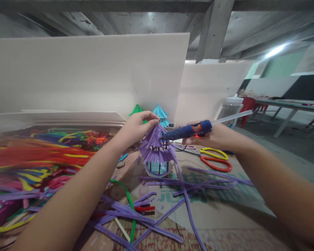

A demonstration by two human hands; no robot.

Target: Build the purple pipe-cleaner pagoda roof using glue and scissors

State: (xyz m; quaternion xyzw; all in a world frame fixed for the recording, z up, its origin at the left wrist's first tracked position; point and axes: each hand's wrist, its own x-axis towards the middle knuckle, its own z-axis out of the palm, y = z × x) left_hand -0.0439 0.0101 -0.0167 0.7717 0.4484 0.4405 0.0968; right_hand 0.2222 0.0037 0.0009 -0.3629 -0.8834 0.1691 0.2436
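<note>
A small pavilion model point(159, 153) with a two-tiered roof of purple pipe cleaners stands upright in front of me. My left hand point(141, 126) pinches the tip of its roof from above. In my right hand point(206, 136) is a blue hot glue gun point(188, 131), its nozzle at the upper roof's right side; I cannot tell whether it touches. A clear glue stick point(234, 116) juts out of the gun's back end. One long purple pipe cleaner point(184, 190) trails from the lower roof toward me.
Scissors point(216, 159) with yellow and red handles lie right of the model. Loose purple pipe cleaners point(146, 216) cover the near cardboard point(225, 205). Colourful pipe cleaner bundles point(42, 153) fill the left. Green point(136, 109) and blue point(161, 111) roofed models stand behind, before white boards point(89, 73).
</note>
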